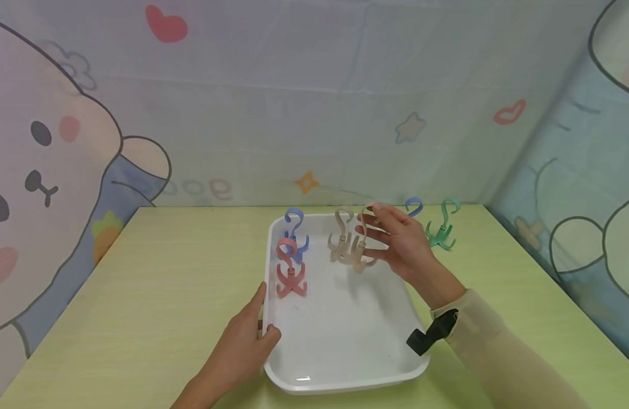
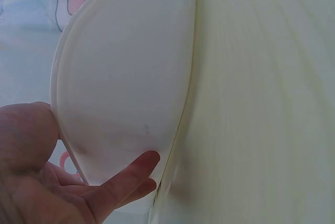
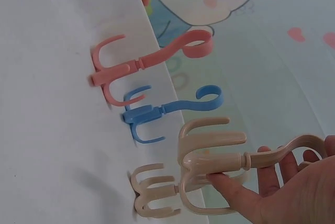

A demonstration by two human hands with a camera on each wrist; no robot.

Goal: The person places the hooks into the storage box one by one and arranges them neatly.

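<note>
A white tray [image 1: 345,341] sits on the green worktop [image 1: 140,307]. The left hand [image 1: 242,341] grips the tray's near left rim, thumb over the edge and fingers [image 2: 125,179] under the wall. The right hand [image 1: 406,244] is over the tray's far right part and holds a beige hook [image 1: 362,250] by its stem, with fingers [image 3: 235,192] curled round it; its claws hang just above the tray floor. A second beige hook [image 1: 340,238] stands in the tray just left of the held one. A pink hook [image 1: 290,275] and a blue hook [image 1: 295,230] stand along the tray's left wall, blue farther back. Beyond the tray's far right corner, on the worktop, stand a green hook [image 1: 442,227] and another blue one [image 1: 413,207], partly hidden behind the right hand.
</note>
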